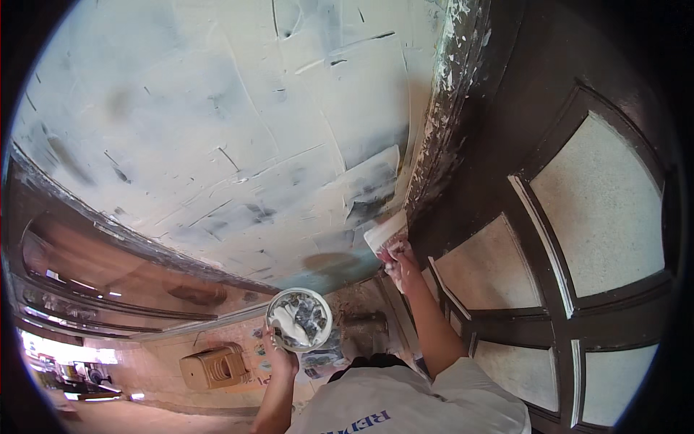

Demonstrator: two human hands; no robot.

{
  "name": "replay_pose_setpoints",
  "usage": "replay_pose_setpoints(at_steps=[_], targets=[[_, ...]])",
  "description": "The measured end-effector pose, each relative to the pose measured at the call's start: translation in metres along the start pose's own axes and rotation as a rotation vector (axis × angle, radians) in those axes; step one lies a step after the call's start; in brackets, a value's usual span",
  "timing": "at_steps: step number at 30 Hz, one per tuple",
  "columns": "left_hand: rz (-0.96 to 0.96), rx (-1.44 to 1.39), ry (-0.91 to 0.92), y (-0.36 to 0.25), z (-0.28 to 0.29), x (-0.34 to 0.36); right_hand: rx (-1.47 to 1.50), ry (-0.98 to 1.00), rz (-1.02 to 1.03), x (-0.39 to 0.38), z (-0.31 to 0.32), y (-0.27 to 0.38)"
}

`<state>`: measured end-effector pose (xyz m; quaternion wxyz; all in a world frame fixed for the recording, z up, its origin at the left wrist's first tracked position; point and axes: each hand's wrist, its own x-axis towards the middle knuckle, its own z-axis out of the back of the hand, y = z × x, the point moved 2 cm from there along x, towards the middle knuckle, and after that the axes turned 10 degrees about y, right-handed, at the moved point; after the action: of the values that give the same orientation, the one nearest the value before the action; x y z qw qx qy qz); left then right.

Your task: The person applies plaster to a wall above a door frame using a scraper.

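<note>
My right hand (396,260) grips a wide putty knife (387,231), its blade coated with white filler. The blade lies against or very close to the lower right of the wall (217,137), beside the dark trim. Patchy white filler, with ridges and dark gaps, covers that wall. In my left hand (280,356) is a round tub (329,318), held by its side at waist height. A lump of white putty (289,327) sits inside, and grey smears mark the rest of its interior.
Dark trim (442,94) with flaking white paint borders the wall. To the right stands a dark panelled door (557,322) with pale panels. A brown plastic stool (211,367) is on the floor at lower left, below a wood-framed opening (123,271).
</note>
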<state>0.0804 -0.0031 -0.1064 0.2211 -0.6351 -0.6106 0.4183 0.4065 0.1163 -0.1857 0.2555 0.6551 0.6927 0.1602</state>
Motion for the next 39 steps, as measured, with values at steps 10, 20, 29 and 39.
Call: replay_pose_setpoints(at_steps=[10, 20, 29, 39], targets=[[-0.027, 0.097, -0.166, -0.010, 0.008, -0.025, -0.122, -0.101, 0.094, 0.086, -0.033, -0.015], [-0.082, 0.183, -0.216, -0.023, -0.003, -0.044, -0.215, -0.129, 0.114, 0.095, 0.006, -0.035], [-0.095, 0.146, -0.146, -0.005, 0.016, -0.034, -0.239, 0.004, 0.124, 0.083, -0.019, -0.033], [-0.060, 0.132, -0.119, -0.008, -0.008, -0.035, -0.241, -0.116, 0.058, 0.074, 0.015, -0.050]])
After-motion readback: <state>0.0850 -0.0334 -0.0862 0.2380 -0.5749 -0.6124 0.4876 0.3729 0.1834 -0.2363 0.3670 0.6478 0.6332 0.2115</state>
